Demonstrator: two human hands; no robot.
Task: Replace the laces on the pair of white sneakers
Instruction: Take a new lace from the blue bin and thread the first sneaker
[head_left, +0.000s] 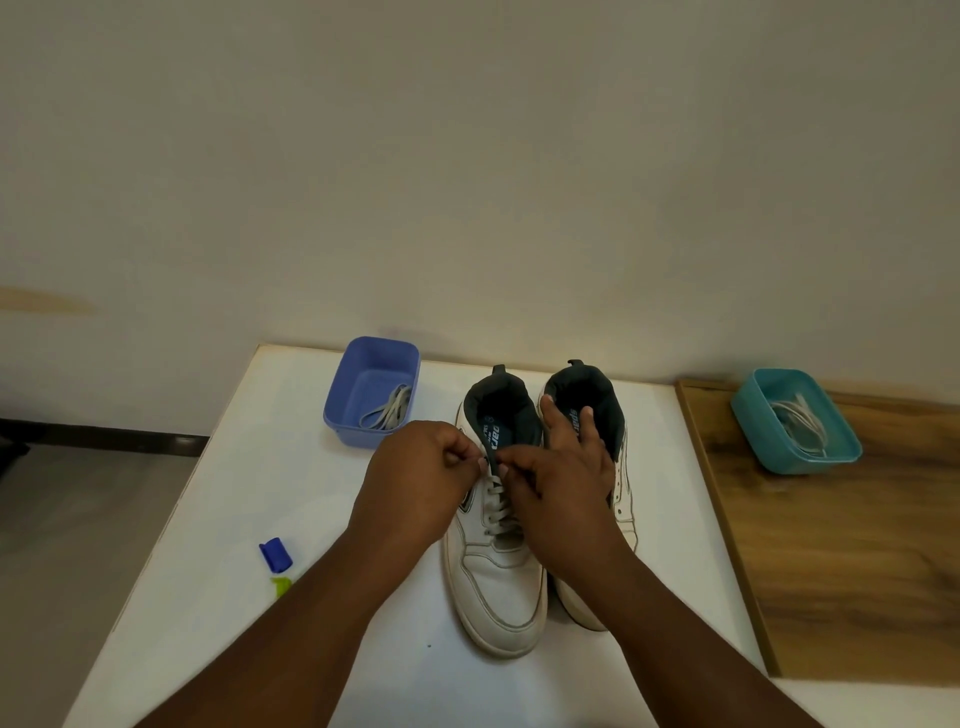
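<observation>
White tabletop (260, 519), plain wall behind. Left sneaker (496, 587), smooth white leather, lies toe toward the person, lace (497, 514) running along that long axis. Left hand (415, 478) and right hand (556, 483) both pinch lace ends at the top eyelets (right fingers partly splayed over the neighbouring sneaker (621, 467)).

White sneakers (496, 587) side by side, toes near, left laced

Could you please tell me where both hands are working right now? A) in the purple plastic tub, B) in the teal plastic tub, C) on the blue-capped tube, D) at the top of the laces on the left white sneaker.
D: the left hand and right hand pinch at the top of the grey laces of the left white sneaker.
</observation>
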